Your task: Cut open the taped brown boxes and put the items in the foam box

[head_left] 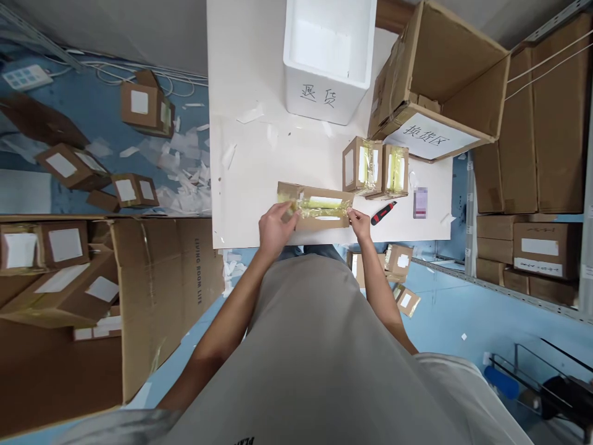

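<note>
A long cardboard box (324, 221) lies across the front of the white table, its top covered with yellowish tape and strips of white label. My left hand (277, 227) grips its left end, fingers bent over the taped edge. At the right end, my right hand (359, 224) pinches the corner between thumb and fingers. Just right of that hand lies a red and black utility knife (383, 213). Two small taped boxes, one (362, 165) beside the other (395, 170), stand behind the knife.
A white foam bin (327, 80) and a large open carton (445, 74), both hand-lettered, stand at the back of the table (250, 154). A phone-like object (420, 203) lies at right. Boxes and paper scraps (185, 185) litter the floor; a big carton (167, 290) holds parcels at left.
</note>
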Demonstrator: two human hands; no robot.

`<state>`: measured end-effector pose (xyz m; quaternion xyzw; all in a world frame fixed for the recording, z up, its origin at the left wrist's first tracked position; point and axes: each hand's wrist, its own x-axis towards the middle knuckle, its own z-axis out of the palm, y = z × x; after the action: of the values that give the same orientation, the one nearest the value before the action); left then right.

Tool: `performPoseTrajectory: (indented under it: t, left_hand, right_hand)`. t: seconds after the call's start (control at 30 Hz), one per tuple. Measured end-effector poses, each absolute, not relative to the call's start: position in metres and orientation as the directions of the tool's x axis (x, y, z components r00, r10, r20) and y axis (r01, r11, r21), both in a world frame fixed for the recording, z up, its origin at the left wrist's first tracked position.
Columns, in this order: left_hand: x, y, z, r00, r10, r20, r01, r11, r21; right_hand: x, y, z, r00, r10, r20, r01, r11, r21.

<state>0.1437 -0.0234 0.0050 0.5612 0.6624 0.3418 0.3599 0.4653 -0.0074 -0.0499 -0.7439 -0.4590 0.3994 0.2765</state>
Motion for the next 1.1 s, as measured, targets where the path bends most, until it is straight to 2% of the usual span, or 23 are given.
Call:
performPoseTrajectory:
  t: [0.1,0.2,0.37,0.47,0.6,0.67,0.77,0.97,1.1]
  left_hand:
    - [0.106,-0.021,-0.023,-0.210,0.946,-0.248,0.400,0.314,0.861]
    - [0.072,-0.018,-0.049,-0.240,0.890,-0.388,0.249,0.443,0.861]
    - [0.027,-0.016,-0.076,-0.380,0.831,-0.406,0.164,0.493,0.855]
    - [0.002,-0.018,-0.085,-0.476,0.766,-0.432,0.175,0.564,0.807]
    - [-0.019,-0.025,-0.088,-0.486,0.702,-0.521,0.127,0.646,0.752]
    - [-0.018,-0.027,-0.086,-0.472,0.688,-0.551,0.085,0.658,0.748]
    - [-0.001,-0.023,-0.079,-0.462,0.701,-0.543,0.070,0.639,0.766]
    - [0.064,-0.009,-0.052,-0.449,0.814,-0.369,0.313,0.531,0.788]
    - [0.093,-0.016,-0.035,-0.441,0.812,-0.383,0.377,0.555,0.741]
  right_hand:
    - [0.436,0.001,-0.040,0.227,0.927,-0.298,0.510,-0.374,-0.774]
    - [0.403,0.008,-0.020,0.177,0.955,-0.238,0.691,-0.293,-0.661]
    - [0.332,0.007,0.032,-0.028,0.987,-0.155,0.884,-0.048,-0.465]
    - [0.276,0.005,0.063,-0.203,0.958,-0.203,0.928,0.122,-0.353]
    - [0.232,0.008,0.088,-0.340,0.886,-0.314,0.926,0.257,-0.278]
    - [0.237,0.014,0.089,-0.330,0.880,-0.340,0.933,0.249,-0.261]
    - [0.276,0.026,0.074,-0.241,0.908,-0.344,0.950,0.147,-0.276]
    - [0.375,0.034,0.022,-0.105,0.928,-0.357,0.885,-0.076,-0.460]
    - [0.409,0.024,-0.003,-0.103,0.925,-0.366,0.831,-0.123,-0.543]
